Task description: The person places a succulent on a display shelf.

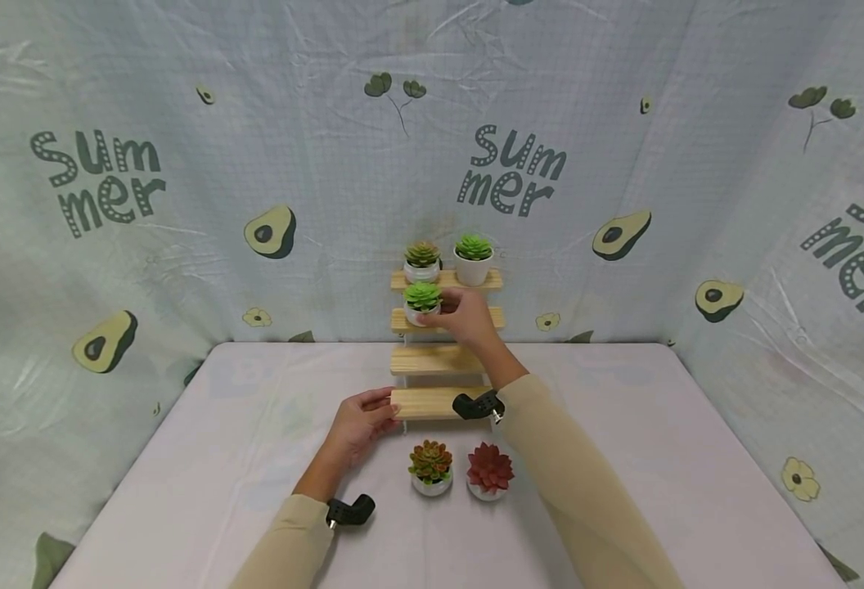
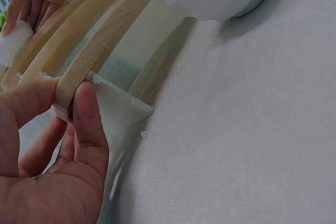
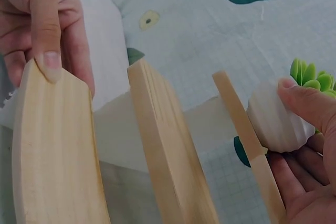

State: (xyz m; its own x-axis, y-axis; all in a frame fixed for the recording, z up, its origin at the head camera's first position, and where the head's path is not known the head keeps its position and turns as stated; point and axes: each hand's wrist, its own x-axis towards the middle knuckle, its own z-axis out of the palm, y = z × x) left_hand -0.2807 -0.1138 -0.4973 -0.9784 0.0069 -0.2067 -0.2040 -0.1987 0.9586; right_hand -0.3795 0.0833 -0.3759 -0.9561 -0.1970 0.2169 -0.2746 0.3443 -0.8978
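Note:
A stepped wooden shelf stand (image 1: 432,360) stands at the middle of the table against the backdrop. My left hand (image 1: 362,421) pinches the left end of its lowest board (image 2: 100,40), thumb on one face and fingers on the other. My right hand (image 1: 467,317) grips a small white pot with a bright green succulent (image 1: 422,301) at the left of the second board from the top. In the right wrist view the ribbed white pot (image 3: 275,119) sits right at that board's edge, between thumb and fingers.
The top board carries a reddish-green succulent (image 1: 421,260) and a green succulent in a taller white pot (image 1: 473,258). In front of the stand, an orange-green succulent (image 1: 430,468) and a dark red one (image 1: 489,471) stand on the white table (image 1: 255,458). A printed cloth (image 1: 344,180) hangs behind.

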